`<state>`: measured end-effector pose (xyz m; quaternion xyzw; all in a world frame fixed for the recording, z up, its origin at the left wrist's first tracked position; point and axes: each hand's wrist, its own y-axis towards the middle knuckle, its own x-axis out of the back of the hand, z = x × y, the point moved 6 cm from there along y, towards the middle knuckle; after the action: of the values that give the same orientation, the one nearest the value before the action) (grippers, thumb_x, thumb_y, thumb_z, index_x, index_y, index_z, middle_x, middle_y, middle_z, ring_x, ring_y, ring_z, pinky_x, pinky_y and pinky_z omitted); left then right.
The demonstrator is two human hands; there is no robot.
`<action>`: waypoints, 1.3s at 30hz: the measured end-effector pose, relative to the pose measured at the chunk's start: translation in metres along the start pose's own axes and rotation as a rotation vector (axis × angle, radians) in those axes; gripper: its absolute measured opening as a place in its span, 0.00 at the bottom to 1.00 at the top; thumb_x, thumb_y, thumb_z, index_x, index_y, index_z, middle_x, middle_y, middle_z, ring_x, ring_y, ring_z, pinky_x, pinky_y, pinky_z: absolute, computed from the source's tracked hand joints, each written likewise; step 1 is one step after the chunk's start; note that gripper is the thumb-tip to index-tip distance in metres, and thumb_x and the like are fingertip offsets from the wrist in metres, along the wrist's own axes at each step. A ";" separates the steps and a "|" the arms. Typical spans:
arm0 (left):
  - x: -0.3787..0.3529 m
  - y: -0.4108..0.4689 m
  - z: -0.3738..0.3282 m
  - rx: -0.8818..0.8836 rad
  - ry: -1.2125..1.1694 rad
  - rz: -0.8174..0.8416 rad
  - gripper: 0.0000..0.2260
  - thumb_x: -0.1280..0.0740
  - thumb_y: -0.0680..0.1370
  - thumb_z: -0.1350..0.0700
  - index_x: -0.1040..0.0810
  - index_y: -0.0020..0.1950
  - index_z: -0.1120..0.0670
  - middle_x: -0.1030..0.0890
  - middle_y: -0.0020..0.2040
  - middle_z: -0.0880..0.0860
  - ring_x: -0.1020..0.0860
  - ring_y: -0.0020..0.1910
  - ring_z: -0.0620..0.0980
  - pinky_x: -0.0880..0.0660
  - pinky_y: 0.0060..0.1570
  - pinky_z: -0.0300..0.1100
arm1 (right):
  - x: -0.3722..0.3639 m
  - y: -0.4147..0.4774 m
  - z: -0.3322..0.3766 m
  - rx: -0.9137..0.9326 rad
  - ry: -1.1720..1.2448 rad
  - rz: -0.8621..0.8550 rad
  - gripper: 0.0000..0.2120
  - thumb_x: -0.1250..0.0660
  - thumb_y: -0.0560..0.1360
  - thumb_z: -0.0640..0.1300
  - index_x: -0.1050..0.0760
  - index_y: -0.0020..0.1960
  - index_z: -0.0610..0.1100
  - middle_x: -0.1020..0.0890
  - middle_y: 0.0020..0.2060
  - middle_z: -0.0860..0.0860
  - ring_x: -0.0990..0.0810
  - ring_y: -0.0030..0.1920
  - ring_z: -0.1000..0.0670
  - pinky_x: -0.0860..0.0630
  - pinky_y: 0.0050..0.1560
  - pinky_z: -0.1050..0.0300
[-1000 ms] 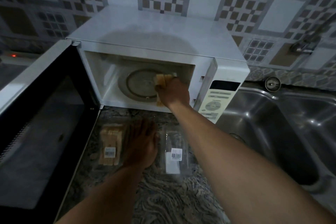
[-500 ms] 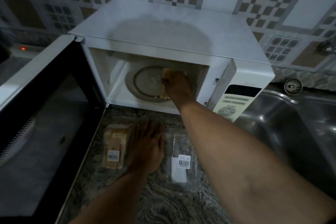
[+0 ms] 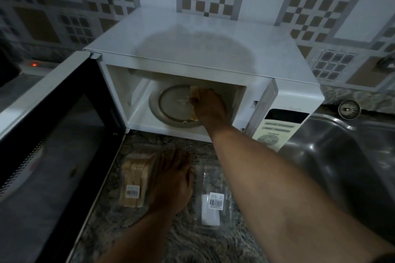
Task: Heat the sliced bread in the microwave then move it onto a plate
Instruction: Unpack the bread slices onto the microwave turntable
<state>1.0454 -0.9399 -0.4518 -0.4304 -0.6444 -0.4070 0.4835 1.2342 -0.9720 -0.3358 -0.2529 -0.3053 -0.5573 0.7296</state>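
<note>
The white microwave (image 3: 203, 49) stands on the counter with its door (image 3: 49, 134) swung wide to the left. My right hand (image 3: 210, 107) reaches inside it and grips slices of bread (image 3: 194, 96) over the right part of the round glass turntable (image 3: 171, 104). My hand hides most of the slices. My left hand (image 3: 173, 181) lies flat with straight fingers on the counter, partly on the clear bag of sliced bread (image 3: 134, 181) that lies in front of the microwave.
A flat clear plastic packet with a barcode label (image 3: 213, 200) lies on the marbled counter (image 3: 188, 241) right of my left hand. A steel sink (image 3: 342, 156) fills the right side. Patterned tiles cover the wall behind. A small red light (image 3: 34, 64) glows at far left.
My right hand has carried the bread deeper into the microwave, over the turntable. The view has shifted closer. My left hand stays on the counter.
</note>
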 end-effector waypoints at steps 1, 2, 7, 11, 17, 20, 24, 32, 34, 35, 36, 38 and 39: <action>0.000 0.000 0.000 -0.001 -0.001 0.002 0.25 0.51 0.80 0.45 0.31 0.75 0.50 0.34 0.76 0.55 0.38 0.77 0.56 0.48 0.75 0.52 | 0.000 0.002 0.000 -0.001 -0.003 -0.009 0.19 0.30 0.77 0.53 0.24 0.62 0.43 0.17 0.55 0.44 0.18 0.55 0.42 0.22 0.52 0.51; 0.000 0.000 0.000 -0.002 -0.002 0.001 0.25 0.51 0.80 0.45 0.31 0.75 0.50 0.34 0.76 0.55 0.38 0.77 0.56 0.49 0.74 0.52 | 0.001 0.002 0.002 -0.002 -0.008 -0.012 0.19 0.30 0.77 0.53 0.25 0.63 0.43 0.18 0.56 0.44 0.18 0.56 0.42 0.23 0.51 0.52; -0.001 0.001 0.001 0.007 -0.012 0.003 0.24 0.49 0.80 0.46 0.29 0.73 0.50 0.32 0.75 0.56 0.37 0.76 0.57 0.43 0.74 0.56 | 0.005 0.001 0.001 0.010 0.008 -0.008 0.14 0.28 0.76 0.51 0.20 0.58 0.45 0.16 0.51 0.44 0.17 0.53 0.42 0.21 0.50 0.50; 0.000 0.002 0.000 0.000 -0.005 -0.010 0.25 0.50 0.80 0.45 0.30 0.74 0.50 0.32 0.76 0.55 0.37 0.76 0.56 0.43 0.74 0.54 | 0.011 -0.005 0.003 0.028 0.020 -0.010 0.15 0.28 0.75 0.53 0.20 0.56 0.45 0.15 0.49 0.46 0.16 0.51 0.45 0.22 0.46 0.55; -0.006 0.002 -0.001 0.026 -0.033 0.089 0.28 0.57 0.80 0.44 0.38 0.78 0.49 0.42 0.80 0.53 0.48 0.79 0.55 0.52 0.77 0.53 | 0.027 -0.034 0.010 0.061 -0.100 0.003 0.21 0.33 0.79 0.53 0.28 0.66 0.40 0.19 0.59 0.43 0.19 0.58 0.41 0.29 0.46 0.56; -0.010 0.005 -0.001 0.074 -0.051 0.217 0.25 0.54 0.82 0.44 0.46 0.80 0.45 0.51 0.81 0.50 0.54 0.80 0.55 0.52 0.77 0.55 | 0.034 -0.057 0.014 0.068 -0.189 0.003 0.15 0.35 0.79 0.47 0.26 0.61 0.39 0.19 0.56 0.42 0.19 0.57 0.41 0.27 0.46 0.54; 0.001 -0.003 -0.002 0.121 -0.102 0.322 0.27 0.44 0.81 0.51 0.47 0.79 0.41 0.52 0.81 0.45 0.50 0.79 0.57 0.44 0.76 0.55 | 0.045 -0.090 0.019 0.039 -0.212 0.011 0.16 0.34 0.76 0.44 0.24 0.62 0.40 0.20 0.58 0.43 0.21 0.59 0.40 0.26 0.50 0.53; 0.045 -0.044 -0.027 -0.045 0.008 0.229 0.27 0.36 0.76 0.62 0.34 0.75 0.54 0.26 0.70 0.57 0.26 0.66 0.57 0.32 0.66 0.46 | 0.050 -0.159 0.027 0.099 -0.235 0.096 0.09 0.35 0.77 0.39 0.24 0.56 0.39 0.19 0.52 0.41 0.19 0.54 0.39 0.27 0.45 0.54; 0.066 -0.058 -0.027 -0.064 -0.086 0.155 0.25 0.34 0.75 0.63 0.30 0.73 0.55 0.24 0.68 0.56 0.25 0.65 0.56 0.32 0.65 0.43 | 0.047 -0.173 0.029 0.107 -0.241 0.094 0.02 0.35 0.78 0.39 0.26 0.50 0.41 0.22 0.45 0.42 0.19 0.50 0.39 0.27 0.42 0.53; 0.077 -0.065 -0.026 -0.058 -0.102 0.117 0.22 0.35 0.76 0.62 0.28 0.71 0.55 0.23 0.67 0.56 0.25 0.64 0.55 0.32 0.64 0.42 | 0.046 -0.180 0.030 0.107 -0.240 0.096 0.01 0.35 0.78 0.39 0.27 0.48 0.41 0.24 0.44 0.43 0.20 0.49 0.38 0.28 0.41 0.53; 0.085 -0.073 -0.023 -0.039 -0.099 0.086 0.19 0.36 0.78 0.61 0.26 0.69 0.56 0.22 0.65 0.55 0.24 0.63 0.54 0.31 0.62 0.41 | 0.043 -0.186 0.031 0.108 -0.237 0.102 0.02 0.36 0.78 0.39 0.29 0.48 0.41 0.25 0.43 0.44 0.20 0.48 0.38 0.29 0.41 0.53; 0.101 -0.088 -0.011 -0.031 -0.113 -0.003 0.15 0.35 0.77 0.59 0.21 0.63 0.55 0.19 0.61 0.53 0.22 0.59 0.54 0.27 0.54 0.42 | 0.035 -0.198 0.033 0.100 -0.232 0.113 0.04 0.35 0.77 0.39 0.30 0.46 0.41 0.25 0.44 0.43 0.21 0.49 0.38 0.30 0.41 0.52; 0.107 -0.094 -0.005 -0.054 -0.154 -0.066 0.15 0.34 0.75 0.59 0.20 0.61 0.53 0.18 0.58 0.52 0.21 0.57 0.55 0.25 0.52 0.43 | 0.031 -0.204 0.034 0.098 -0.228 0.114 0.04 0.35 0.77 0.39 0.30 0.45 0.41 0.23 0.45 0.42 0.21 0.50 0.38 0.29 0.41 0.52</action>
<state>0.9408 -0.9557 -0.3566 -0.4519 -0.6824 -0.4056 0.4069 1.0375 -1.0193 -0.2841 -0.2958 -0.3982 -0.4670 0.7320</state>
